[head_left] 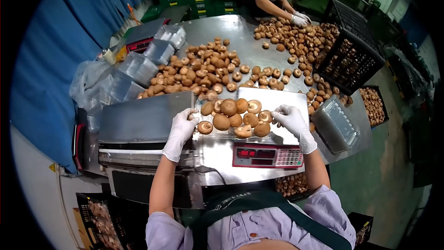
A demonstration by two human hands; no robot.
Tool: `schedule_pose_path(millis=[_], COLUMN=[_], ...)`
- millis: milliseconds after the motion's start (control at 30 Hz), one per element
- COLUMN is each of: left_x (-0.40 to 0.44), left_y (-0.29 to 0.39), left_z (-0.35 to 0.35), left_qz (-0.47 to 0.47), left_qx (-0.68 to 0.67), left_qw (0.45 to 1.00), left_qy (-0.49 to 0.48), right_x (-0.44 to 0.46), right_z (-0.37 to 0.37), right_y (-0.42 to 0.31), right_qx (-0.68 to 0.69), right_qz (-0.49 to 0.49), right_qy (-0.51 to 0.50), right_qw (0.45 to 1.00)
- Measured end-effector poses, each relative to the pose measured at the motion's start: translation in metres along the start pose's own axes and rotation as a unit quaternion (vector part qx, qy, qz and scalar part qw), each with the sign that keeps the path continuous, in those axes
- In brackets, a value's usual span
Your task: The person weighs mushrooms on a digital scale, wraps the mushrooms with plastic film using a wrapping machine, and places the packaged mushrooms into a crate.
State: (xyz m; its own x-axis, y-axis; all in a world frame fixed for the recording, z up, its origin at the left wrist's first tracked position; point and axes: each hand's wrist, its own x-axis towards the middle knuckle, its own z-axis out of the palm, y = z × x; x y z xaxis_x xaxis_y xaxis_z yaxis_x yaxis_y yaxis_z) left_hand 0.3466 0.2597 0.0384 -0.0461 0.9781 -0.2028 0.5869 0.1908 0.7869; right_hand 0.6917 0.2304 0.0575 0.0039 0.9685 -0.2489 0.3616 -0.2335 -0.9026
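Observation:
A clear plastic tray (227, 134) filled with brown mushrooms (229, 107) is between my two hands, over the platform of a digital scale (267, 156). My left hand (181, 130), in a white glove, has its fingers closed at the tray's left end. At the right end, my gloved right hand (293, 122) has its thumb and fingers bent at the rim, close to a mushroom (265, 116). Most caps lie face up; some show pale undersides. The scale's red digits are too blurred to read.
Loose mushrooms (199, 71) are heaped beyond the scale. Stacked clear containers (138, 69) stand left, above a flat metal-topped machine (145, 118). A black crate (354, 55) tilts at right near an upturned clear container (335, 125). Across the table, a co-worker's gloved hands (300, 18) touch more mushrooms.

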Motion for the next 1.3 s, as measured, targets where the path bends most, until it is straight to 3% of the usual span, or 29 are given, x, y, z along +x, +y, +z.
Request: schedule_pose_path(millis=[67, 267, 400, 467, 567, 633, 667, 733, 800, 867, 1000, 1067, 1167, 1300], left_x=[0.001, 0.007, 0.018, 0.028, 0.033, 0.038, 0.027, 0.029, 0.031, 0.037, 0.05, 0.058, 0.064, 0.063], left_y=[-0.018, -0.082, -0.127, -0.151, -0.177, -0.194, -0.176, -0.18, -0.177, -0.168, -0.16, -0.157, -0.153, -0.157], left_z=[-0.035, -0.139, -0.195, -0.216, -0.239, -0.253, -0.264, -0.274, -0.274, -0.276, -0.261, -0.254, -0.247, -0.248], left_qz=[-0.012, -0.016, -0.038, -0.033, -0.032, -0.035, -0.028, 0.07, 0.153, 0.22, 0.224, 0.279, 0.315, 0.327], left_qx=[-0.06, -0.05, -0.021, 0.011, 0.02, 0.025, 0.125, 0.191, 0.155, 0.146, 0.14, 0.147, 0.163, 0.125], left_qw=[0.998, 0.998, 0.998, 0.999, 0.999, 0.999, 0.992, 0.976, 0.969, 0.963, 0.964, 0.949, 0.934, 0.937], left_qy=[-0.01, 0.021, 0.034, 0.029, 0.027, 0.001, 0.018, 0.079, 0.113, 0.063, 0.025, -0.001, -0.037, -0.01], right_x=[0.003, 0.025, 0.037, 0.058, 0.053, 0.053, 0.046, 0.035, 0.025, 0.03, 0.025, 0.026, 0.024, 0.02], right_z=[0.035, 0.149, 0.217, 0.245, 0.273, 0.285, 0.286, 0.286, 0.288, 0.291, 0.298, 0.3, 0.299, 0.294], right_y=[-0.02, -0.07, -0.1, -0.086, -0.101, -0.098, -0.105, -0.116, -0.13, -0.128, -0.139, -0.139, -0.142, -0.136], right_qx=[-0.004, -0.019, -0.051, -0.093, -0.078, -0.139, -0.157, -0.232, -0.276, -0.286, -0.278, -0.286, -0.302, -0.328], right_qz=[-0.024, -0.014, -0.019, -0.073, -0.017, -0.06, -0.069, -0.078, -0.125, -0.139, -0.151, -0.19, -0.174, -0.183], right_qy=[0.003, -0.031, -0.043, -0.037, -0.067, -0.025, -0.013, 0.012, 0.06, 0.061, 0.044, 0.032, 0.024, 0.025], right_qw=[1.0, 0.999, 0.998, 0.992, 0.995, 0.988, 0.985, 0.97, 0.951, 0.946, 0.947, 0.939, 0.937, 0.926])
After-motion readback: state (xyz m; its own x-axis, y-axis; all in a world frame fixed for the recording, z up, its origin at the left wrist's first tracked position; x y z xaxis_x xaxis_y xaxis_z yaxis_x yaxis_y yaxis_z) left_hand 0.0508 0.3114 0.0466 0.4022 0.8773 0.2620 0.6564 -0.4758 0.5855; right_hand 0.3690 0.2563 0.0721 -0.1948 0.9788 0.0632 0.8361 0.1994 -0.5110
